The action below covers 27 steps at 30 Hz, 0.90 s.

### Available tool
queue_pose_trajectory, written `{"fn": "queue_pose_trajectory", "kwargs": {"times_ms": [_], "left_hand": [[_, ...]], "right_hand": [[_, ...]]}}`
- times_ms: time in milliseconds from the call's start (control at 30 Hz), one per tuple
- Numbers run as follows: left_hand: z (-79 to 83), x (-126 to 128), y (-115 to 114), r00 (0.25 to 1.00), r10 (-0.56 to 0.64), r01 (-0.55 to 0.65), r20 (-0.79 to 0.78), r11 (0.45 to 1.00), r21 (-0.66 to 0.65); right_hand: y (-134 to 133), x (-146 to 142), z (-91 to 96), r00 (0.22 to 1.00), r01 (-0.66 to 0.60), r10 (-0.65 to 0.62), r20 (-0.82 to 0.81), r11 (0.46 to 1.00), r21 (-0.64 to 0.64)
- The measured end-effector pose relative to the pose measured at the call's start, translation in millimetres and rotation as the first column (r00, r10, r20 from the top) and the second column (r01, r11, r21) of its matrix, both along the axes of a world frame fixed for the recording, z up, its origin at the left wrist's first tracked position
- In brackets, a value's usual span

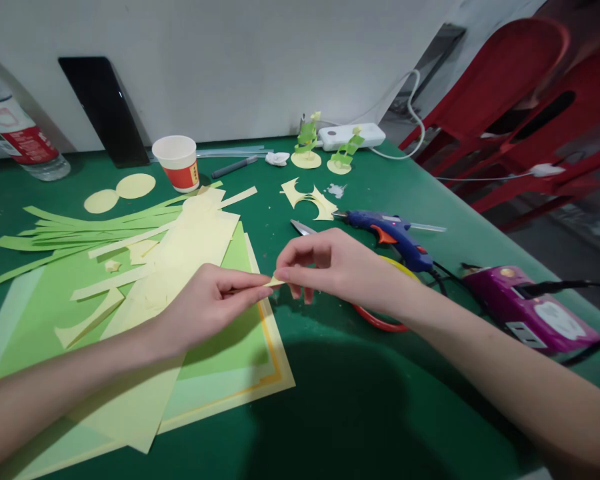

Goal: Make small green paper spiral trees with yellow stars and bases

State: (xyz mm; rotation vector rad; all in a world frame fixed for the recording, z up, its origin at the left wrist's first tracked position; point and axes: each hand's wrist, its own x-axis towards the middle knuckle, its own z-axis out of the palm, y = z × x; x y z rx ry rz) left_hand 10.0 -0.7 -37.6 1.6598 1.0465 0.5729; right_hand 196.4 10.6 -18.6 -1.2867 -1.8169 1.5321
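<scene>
A small piece of pale yellow paper (276,282) is pinched between both hands above the table. My left hand (215,303) grips it from the left with thumb and fingers together. From the right, the thumb and forefinger of my right hand (325,267) close on its other end. Pale yellow paper sheets and strips (200,240) lie under and behind my left hand, on a stack of green paper (230,347). Scissors (303,228) with red and yellow handles lie partly hidden beneath my right hand and forearm.
A blue glue gun (393,230) and a purple power strip (535,310) lie at the right. Two paper plants (306,150) stand at the back. A paper cup (177,163), a phone (105,110), a bottle (25,133) and green strips (105,227) are at the left.
</scene>
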Motion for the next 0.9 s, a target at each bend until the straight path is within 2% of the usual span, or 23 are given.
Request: {"fn": "queue_pose_trajectory", "kwargs": {"times_ms": [167, 433, 767, 900], "left_hand": [[0.4, -1, 0, 1.000, 0.002, -0.002, -0.019, 1.000, 0.021], [-3.1, 1, 3, 0.997, 0.074, -0.074, 0.022, 0.997, -0.019], [-21.7, -1, 6, 0.997, 0.051, -0.047, -0.056, 0.997, 0.065], [-25.9, -2, 8, 0.997, 0.042, -0.039, -0.064, 0.998, 0.048]], "right_hand": [[0, 0, 1.3, 1.000, 0.007, -0.007, 0.029, 1.000, -0.018], [0, 0, -1.5, 0.998, -0.005, 0.001, 0.064, 0.998, 0.060], [8, -2, -4.5, 0.995, -0.013, 0.027, 0.094, 0.990, -0.142], [11, -1, -7.0, 0.993, -0.042, 0.059, 0.103, 0.986, -0.163]]}}
